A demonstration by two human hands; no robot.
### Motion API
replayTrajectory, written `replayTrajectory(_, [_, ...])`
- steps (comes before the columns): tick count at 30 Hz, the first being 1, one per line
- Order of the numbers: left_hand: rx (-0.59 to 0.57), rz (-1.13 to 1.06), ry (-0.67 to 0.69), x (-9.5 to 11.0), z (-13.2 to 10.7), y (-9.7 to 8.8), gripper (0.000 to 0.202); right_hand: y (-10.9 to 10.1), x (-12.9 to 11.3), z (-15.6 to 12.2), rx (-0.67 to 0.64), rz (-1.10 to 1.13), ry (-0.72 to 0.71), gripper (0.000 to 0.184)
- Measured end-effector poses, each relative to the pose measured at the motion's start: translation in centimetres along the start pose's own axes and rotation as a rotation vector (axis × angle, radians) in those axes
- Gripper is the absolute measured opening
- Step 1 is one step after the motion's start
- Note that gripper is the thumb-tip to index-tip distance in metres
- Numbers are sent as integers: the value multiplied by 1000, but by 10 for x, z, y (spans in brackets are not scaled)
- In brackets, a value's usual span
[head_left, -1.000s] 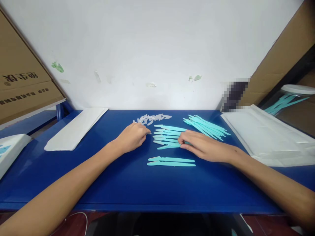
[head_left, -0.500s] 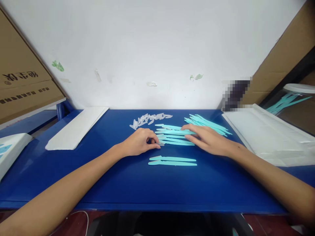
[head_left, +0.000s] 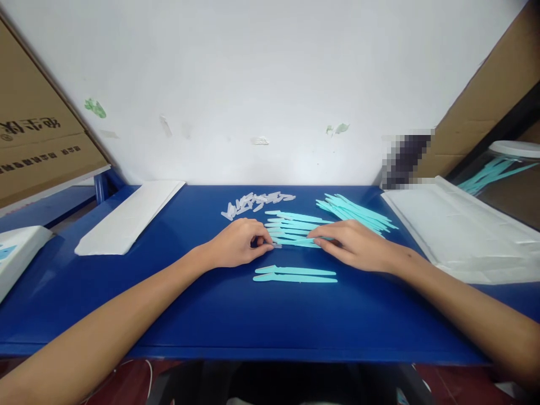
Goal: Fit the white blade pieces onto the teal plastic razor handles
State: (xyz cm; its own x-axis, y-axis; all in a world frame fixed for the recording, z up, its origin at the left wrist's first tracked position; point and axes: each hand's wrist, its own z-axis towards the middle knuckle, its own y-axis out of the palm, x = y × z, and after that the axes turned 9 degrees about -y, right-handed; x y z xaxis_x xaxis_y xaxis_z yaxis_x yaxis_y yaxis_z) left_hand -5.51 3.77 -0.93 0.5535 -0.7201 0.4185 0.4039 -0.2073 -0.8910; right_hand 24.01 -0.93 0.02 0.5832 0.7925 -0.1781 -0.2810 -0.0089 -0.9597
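Observation:
Several turquoise eyebrow razors lie in a row on the blue table, blade ends to the left. My left hand is closed in a pinch at the blade ends of the nearest ones, with a small clear blade cap at its fingertips. Across the row, my right hand pinches the handle of the front eyebrow razor. Closer to me, two eyebrow razors lie side by side. Behind my left hand is a loose pile of clear caps. A heap of more eyebrow razors lies behind my right hand.
White flat packaging lies at the left, and a clear plastic tray sheet at the right. A lidded clear jar holds turquoise razors. Cardboard boxes flank the table, with a white wall behind.
My right hand has moved slightly left and toward me, its fingers going from spread over the row to a pinch on the front razor. My left hand has barely moved.

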Motion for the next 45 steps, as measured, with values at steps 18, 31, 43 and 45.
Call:
replayTrajectory(18, [-19,-24,-20,3,0,0,18,4,-6,2,9,6,-45,33])
replayTrajectory(31, [9,13,17,9,2,10,20,16,-23,11,88,64,29,22])
replayTrajectory(43, [163,326,-152,-31,4,-5,42,11,-26,11,28,-7,63,29])
replayTrajectory(45, [102,357,-169,-35,3,-6,43,6,-30,10,-33,41,72,33])
